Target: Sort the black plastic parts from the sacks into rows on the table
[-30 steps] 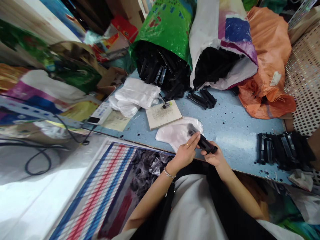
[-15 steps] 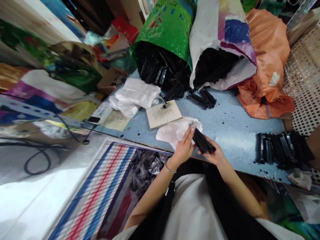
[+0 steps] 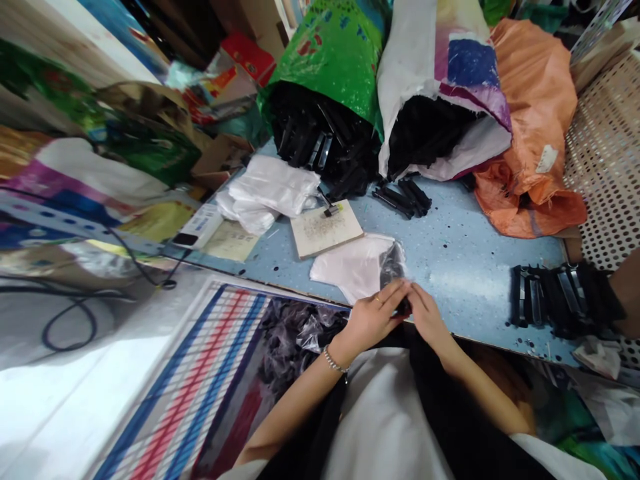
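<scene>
My left hand [image 3: 373,317] and my right hand [image 3: 425,315] meet at the near edge of the blue table [image 3: 465,260], fingers pinched together on a black plastic part [image 3: 393,272]. The part sits inside a clear plastic bag, its far end pointing away from me. It lies beside a stack of thin white bags [image 3: 353,265] on the table. My left wrist wears a bracelet and a ring shows on one finger.
Two open sacks of black parts, green [image 3: 325,133] and white [image 3: 430,127], lie at the table's far side, with an orange sack [image 3: 530,133] beside them. Loose black parts [image 3: 403,195], a row of parts [image 3: 560,297], a card pad [image 3: 325,228] and folded white bags [image 3: 270,190] are around.
The black part was bare in my hands over the table edge; it now sits inside a clear bag, and both hands have come together at its near end.
</scene>
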The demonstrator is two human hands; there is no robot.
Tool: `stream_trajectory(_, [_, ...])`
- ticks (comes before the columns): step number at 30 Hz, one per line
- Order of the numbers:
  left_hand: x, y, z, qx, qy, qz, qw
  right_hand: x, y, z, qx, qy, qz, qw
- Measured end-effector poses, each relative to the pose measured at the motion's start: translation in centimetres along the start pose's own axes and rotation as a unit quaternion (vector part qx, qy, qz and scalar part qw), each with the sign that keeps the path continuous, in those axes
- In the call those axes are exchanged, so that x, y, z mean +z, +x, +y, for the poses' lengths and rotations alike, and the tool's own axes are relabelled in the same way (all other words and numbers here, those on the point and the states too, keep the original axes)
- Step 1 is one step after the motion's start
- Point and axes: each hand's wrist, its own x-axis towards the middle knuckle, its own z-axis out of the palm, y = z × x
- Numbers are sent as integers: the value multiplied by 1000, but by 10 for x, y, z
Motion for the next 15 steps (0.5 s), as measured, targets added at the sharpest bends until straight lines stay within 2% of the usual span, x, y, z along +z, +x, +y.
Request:
stream_trajectory(3, [-41,-11,6,-62,-15,63,996,6,-17,-26,-81,-25,-162,983])
stream_trajectory(5, [-82,-32,6,-97,-59,63,992,5,-21,-38,-136,-6,-294,946])
stream_trajectory(7, [-121,-62,-3,-140,-103,-3,985,1,-16,-42,-158,12,-394,905])
stream_trajectory(8, [-136,-79,-11,-161,-119,-57,978,-2,-7,-41,-155,15,-410,899])
stream_trajectory(9, [-144,-95,-22,-187,-122,-116,968,-5,5,-37,-146,8,-396,906])
stream_trajectory(11, [-139,-123,-50,-262,-93,-212,937,-10,41,-25,-133,-39,-291,947])
stream_trajectory(13, [-107,-138,-79,-354,-35,-245,902,-12,92,-13,-147,-138,-150,968])
stream_trajectory(15, [-62,-141,-101,-446,19,-206,871,-12,147,-7,-163,-259,-46,951])
